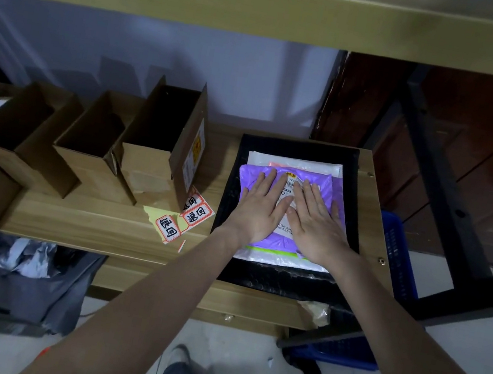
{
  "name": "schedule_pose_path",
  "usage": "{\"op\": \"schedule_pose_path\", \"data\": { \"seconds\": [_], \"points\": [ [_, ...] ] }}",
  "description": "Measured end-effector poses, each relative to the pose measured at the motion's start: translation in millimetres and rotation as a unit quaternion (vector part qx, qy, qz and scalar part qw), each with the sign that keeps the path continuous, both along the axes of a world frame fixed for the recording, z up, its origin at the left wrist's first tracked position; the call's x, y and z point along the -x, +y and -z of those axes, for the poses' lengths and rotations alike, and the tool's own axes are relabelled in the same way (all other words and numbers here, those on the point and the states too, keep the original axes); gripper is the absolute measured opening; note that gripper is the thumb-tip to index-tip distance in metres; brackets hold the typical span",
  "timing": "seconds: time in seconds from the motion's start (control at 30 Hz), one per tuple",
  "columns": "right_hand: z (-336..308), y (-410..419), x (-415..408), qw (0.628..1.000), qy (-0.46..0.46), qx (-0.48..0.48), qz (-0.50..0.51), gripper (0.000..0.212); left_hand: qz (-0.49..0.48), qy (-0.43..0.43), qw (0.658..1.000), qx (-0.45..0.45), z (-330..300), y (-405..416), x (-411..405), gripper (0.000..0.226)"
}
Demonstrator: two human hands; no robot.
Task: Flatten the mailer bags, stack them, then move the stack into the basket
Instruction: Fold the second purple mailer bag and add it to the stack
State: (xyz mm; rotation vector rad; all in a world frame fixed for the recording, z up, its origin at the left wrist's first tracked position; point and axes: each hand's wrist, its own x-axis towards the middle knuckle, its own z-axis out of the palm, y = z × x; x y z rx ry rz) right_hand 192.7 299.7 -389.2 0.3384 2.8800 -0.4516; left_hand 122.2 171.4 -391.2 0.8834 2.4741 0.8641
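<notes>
A purple mailer bag (322,180) with a white shipping label lies on top of a stack at the right end of the wooden table. Under it sits a white mailer (295,163), and a large black bubble mailer (275,279) is at the bottom. My left hand (259,210) presses flat on the purple bag's left half, fingers straight. Beside it, my right hand (318,222) presses flat on the right half. The two hands nearly touch at the thumbs. A blue plastic basket (397,256) stands on the floor just right of the table, partly hidden by it.
Several open cardboard boxes (160,145) stand along the table's left and middle. Red-and-white stickers (187,216) lie loose near the stack. Grey crumpled bags (25,276) hang off the front left. A black shelf frame (438,174) rises at the right.
</notes>
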Motion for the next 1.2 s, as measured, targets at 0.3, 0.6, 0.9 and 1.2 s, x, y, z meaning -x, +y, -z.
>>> {"op": "schedule_pose_path", "data": {
  "seconds": [0.3,0.6,0.9,1.2],
  "points": [
    [3,-2,-1,1.000,0.003,-0.013,0.001,0.055,-0.004,-0.016,1.000,-0.020,1,-1,0,0.055],
    [-41,11,4,0.999,0.017,0.032,-0.015,0.057,0.036,0.061,0.993,0.094,-31,-8,10,0.060],
    [-136,-12,-31,0.990,0.119,0.073,-0.033,0.050,0.078,0.158,0.984,0.019,-111,-71,-10,0.061],
    [-247,-77,-97,0.973,0.191,0.026,-0.127,0.023,0.091,0.212,0.972,-0.050,-220,-153,-80,0.049]
  ]
}}
